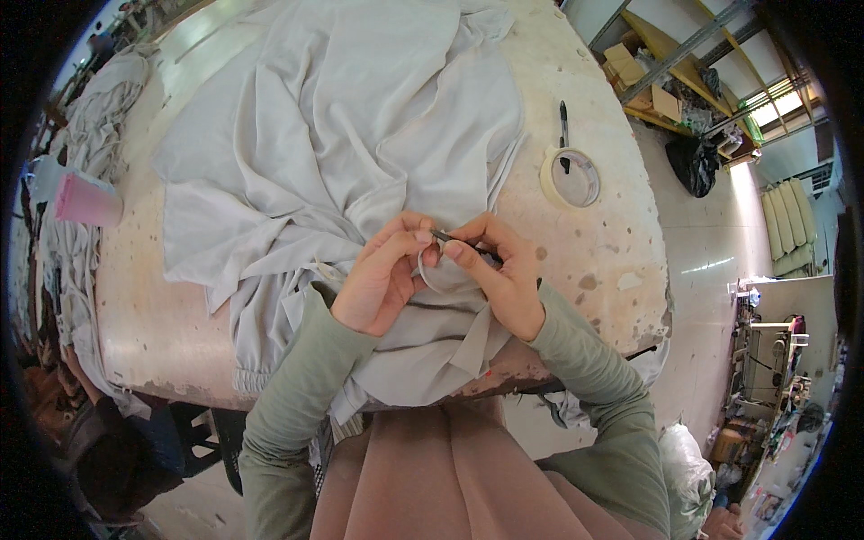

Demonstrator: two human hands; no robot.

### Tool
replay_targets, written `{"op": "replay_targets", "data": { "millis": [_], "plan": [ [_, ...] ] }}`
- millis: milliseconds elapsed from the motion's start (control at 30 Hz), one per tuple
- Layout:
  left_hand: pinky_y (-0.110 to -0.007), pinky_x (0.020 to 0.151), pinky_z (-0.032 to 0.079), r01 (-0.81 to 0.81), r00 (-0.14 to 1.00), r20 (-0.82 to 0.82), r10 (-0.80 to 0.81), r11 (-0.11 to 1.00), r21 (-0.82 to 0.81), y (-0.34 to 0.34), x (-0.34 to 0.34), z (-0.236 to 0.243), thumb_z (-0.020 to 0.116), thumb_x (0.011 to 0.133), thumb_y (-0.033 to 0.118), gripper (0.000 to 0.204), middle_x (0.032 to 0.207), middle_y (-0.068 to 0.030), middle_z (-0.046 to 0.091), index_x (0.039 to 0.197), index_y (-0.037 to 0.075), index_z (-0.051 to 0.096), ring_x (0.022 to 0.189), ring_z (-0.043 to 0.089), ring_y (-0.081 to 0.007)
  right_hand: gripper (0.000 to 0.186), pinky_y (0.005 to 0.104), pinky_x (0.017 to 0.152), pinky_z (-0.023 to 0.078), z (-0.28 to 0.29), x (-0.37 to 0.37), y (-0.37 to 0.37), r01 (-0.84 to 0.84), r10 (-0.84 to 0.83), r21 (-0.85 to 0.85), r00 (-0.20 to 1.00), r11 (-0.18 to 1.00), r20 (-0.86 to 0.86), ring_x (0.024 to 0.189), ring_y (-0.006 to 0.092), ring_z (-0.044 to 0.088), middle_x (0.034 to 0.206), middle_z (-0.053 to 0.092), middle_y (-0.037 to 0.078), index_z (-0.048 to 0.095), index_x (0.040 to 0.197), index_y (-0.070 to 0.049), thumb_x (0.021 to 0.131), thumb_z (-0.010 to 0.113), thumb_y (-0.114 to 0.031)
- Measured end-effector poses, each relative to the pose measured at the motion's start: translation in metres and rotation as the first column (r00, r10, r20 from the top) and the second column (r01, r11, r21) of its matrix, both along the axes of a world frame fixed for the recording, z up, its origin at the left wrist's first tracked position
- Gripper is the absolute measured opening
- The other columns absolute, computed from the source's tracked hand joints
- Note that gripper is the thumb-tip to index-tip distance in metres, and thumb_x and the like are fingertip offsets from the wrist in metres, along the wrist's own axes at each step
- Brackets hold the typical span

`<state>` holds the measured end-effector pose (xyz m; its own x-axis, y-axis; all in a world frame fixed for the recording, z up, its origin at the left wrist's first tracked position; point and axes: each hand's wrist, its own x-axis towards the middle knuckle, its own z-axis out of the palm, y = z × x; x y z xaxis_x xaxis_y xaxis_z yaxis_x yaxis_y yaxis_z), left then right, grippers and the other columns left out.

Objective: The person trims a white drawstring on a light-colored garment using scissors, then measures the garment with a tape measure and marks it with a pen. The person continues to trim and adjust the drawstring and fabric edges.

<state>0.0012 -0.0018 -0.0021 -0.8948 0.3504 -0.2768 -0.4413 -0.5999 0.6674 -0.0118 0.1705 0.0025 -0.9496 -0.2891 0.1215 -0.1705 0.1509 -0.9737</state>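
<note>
My forearms angle inward, bringing both hands close together over the near part of the grey cloth [342, 117] spread on the counter [144, 306]. My right grip [504, 274] is clamped on a slim dark tool [440, 235]; my left grip [382, 279], palm turned inward, pinches a looped bit of cloth beside its tip.

"Can we name the dark tool [441, 236] in the right hand [508, 277]?"

"No; that hand covers part of it, and what shows is too small for us."

"And the pale strip [424, 275]?"

"We lose its upper end behind the left hand [380, 274]."

"Farther out?"

"The upper edge cuts off the grey cloth [328, 99], the dark rim crops a person [121, 470], and we can't sort the small clutter [785, 416] at right."
</note>
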Motion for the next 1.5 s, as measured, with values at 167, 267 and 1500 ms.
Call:
{"op": "replay_targets", "data": {
  "millis": [167,267,1500],
  "plan": [
    [-0.026,0.075,0.041,-0.079,0.993,-0.085,0.079,0.997,0.003,-0.021,-0.014,-0.001,0.053,0.091,0.023,0.013,0.087,0.0025,0.054,0.099,0.013,0.054,0.085,0.05,-0.0075,0.024,0.0332,0.071,0.047,0.018,-0.032,0.036,0.387,-0.36,0.259,0.921,0.885,-0.147,0.08,0.0201,0.062,0.091,0.065,0.012,0.059,0.104,-0.008,0.084,0.064,-0.022],
    [-0.028,0.08,0.042,-0.423,0.898,-0.196,0.393,0.895,-0.142,-0.062,-0.032,0.003,0.054,0.091,0.024,0.02,0.098,-0.0012,0.059,0.106,0.01,0.055,0.092,0.052,-0.0086,0.027,0.0385,0.072,0.048,0.028,-0.063,0.091,0.59,-0.502,0.42,0.807,0.689,-0.311,0.084,0.0293,0.064,0.092,0.067,0.012,0.056,0.106,-0.012,0.082,0.062,-0.025],
    [-0.039,0.094,0.044,-0.756,0.613,-0.252,0.749,0.648,0.088,-0.214,0.153,0.06,0.052,0.094,0.034,0.042,0.115,-0.008,0.058,0.123,0.004,0.048,0.105,0.057,-0.0223,0.057,0.0351,0.105,0.032,0.084,-0.057,-0.019,-0.254,0.252,0.028,0.927,0.967,-0.278,0.124,0.0244,0.044,0.131,0.048,0.016,0.041,0.137,-0.003,0.087,0.062,-0.024]
  ]
}}
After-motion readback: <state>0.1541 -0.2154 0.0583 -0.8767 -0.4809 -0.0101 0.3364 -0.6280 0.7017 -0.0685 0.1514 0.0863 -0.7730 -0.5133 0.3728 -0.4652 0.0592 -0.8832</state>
